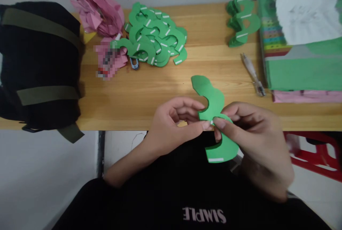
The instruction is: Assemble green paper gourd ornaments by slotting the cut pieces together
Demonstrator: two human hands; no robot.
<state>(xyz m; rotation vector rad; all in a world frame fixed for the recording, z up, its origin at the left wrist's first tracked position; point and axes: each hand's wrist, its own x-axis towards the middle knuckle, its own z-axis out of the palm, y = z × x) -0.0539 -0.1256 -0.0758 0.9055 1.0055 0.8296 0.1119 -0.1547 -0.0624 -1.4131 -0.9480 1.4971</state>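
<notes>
I hold a green S-shaped paper cutout [213, 101] over the near edge of the wooden table [213, 59]. My left hand [173, 123] pinches its middle with thumb and fingers. My right hand [253, 141] pinches the same spot from the right, fingertips meeting at a small white strip. Another white strip shows at the cutout's lower end, which hangs below the table edge over my lap.
A pile of green cutouts with white strips [155, 37] lies at the back centre, pink cutouts [96, 9] to its left. A small green stack [242, 19], a pen [252, 75] and coloured paper sheets [301, 66] are at right. A black bag [40, 66] is at left.
</notes>
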